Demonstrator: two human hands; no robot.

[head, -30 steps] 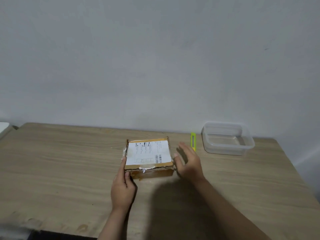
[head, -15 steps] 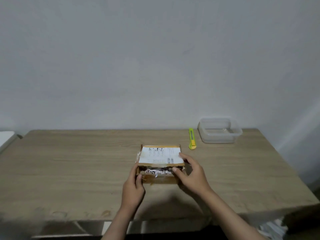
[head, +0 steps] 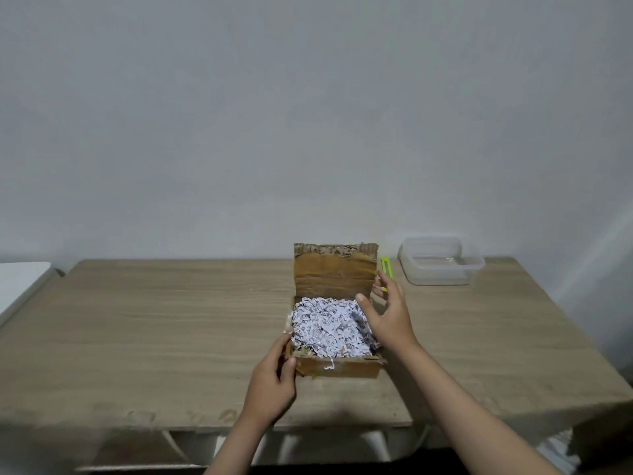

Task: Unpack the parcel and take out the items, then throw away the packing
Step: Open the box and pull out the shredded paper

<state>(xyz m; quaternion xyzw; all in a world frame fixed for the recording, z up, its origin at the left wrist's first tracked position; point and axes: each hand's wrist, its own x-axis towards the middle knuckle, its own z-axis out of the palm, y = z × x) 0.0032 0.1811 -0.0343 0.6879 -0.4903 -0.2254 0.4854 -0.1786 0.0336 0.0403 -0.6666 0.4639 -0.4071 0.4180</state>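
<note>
The box point(head: 337, 365) sits on the table point(head: 171, 337), toward the table's near edge and right of its centre. The lid point(head: 334, 274) is raised and stands almost upright at the far side of the box, with its brown inner face turned to the camera. The top edge of the lid is ragged.

The box is filled to the rim with shredded paper point(head: 329, 325), white with dark print. One strip hangs over the near wall of the box. No packed item is visible under the shreds.

The left hand point(head: 270, 382) is at the near left corner of the box. Its fingers are curled, the thumb lies against the near wall, and the fingertips touch the left wall at the rim: a loose grip on that corner.

The right hand point(head: 388, 318) is over the right side of the box. Its fingers are spread and extended toward the lid's right edge, the thumb points over the shredded paper. Whether the fingertips touch the lid cannot be told.

A yellow cutter point(head: 386, 265) lies just right of the lid, partly hidden by the right hand's fingers. A clear plastic tub point(head: 442, 264) stands further right of the box, at the table's far edge, well apart from the box.
</note>
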